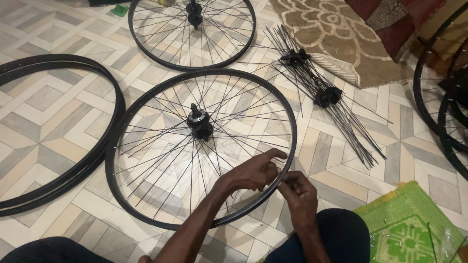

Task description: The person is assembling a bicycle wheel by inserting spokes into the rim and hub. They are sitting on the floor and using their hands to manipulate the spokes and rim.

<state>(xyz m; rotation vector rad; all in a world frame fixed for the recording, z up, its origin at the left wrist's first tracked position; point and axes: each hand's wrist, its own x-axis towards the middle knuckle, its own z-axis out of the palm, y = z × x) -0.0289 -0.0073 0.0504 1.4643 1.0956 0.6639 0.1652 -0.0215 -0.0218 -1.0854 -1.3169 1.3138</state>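
Observation:
A black bicycle wheel (146, 104) lies flat on the tiled floor in front of me, with thin spokes running to a black hub (200, 124) at its middle. My left hand (253, 171) reaches over the near right part of the rim, its fingers pinched around a spoke close to the rim. My right hand (298, 192) sits just outside the rim at the same spot, fingers curled against the rim's edge. Whether it holds something small I cannot tell.
A second spoked wheel (146, 44) lies at the top. Bare black rims (109, 92) are stacked on the left. Two hubs with loose spokes (321, 95) lie to the right, beside a patterned rug (341, 39). More wheels (438, 112) stand far right. A green mat (409, 229) lies bottom right.

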